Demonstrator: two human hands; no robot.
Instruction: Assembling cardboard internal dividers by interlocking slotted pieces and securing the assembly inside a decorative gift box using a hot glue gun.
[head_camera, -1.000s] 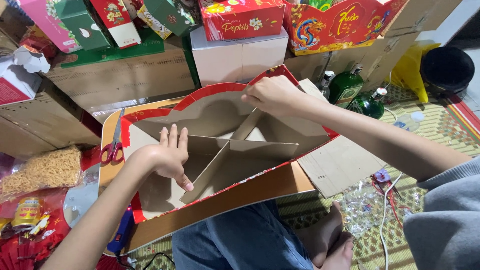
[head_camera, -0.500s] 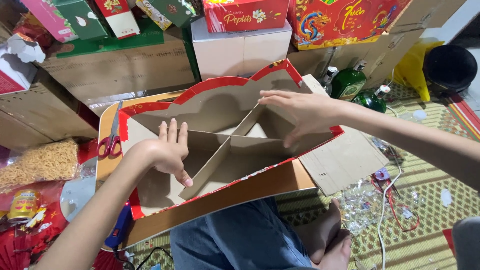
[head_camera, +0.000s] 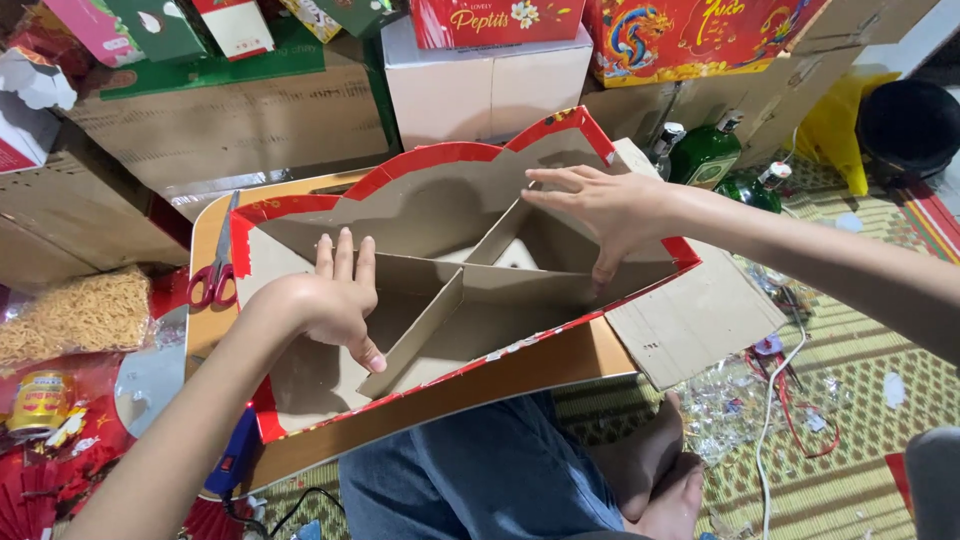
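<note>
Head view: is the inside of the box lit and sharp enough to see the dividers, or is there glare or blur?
Head view: even, soft light, no glare; the cardboard dividers are sharp, with only mild shadow in the compartments of the box. Left hand and right hand show crisp, without motion blur.

The left hand (head_camera: 335, 305) lies inside the red-edged cardboard box (head_camera: 300, 430) and hides part of the cardboard divider (head_camera: 480, 300) behind its fingers; its arm is cut off at the bottom edge. The right hand (head_camera: 605, 205) covers the far right compartment, so the floor there cannot be seen, and its arm leaves at the right edge. The scissors (head_camera: 213, 272) are partly hidden behind the box wall. The green bottles (head_camera: 705, 155) show only their upper parts. The stacked boxes (head_camera: 690, 35) at the top are cut off by the edge.
</note>
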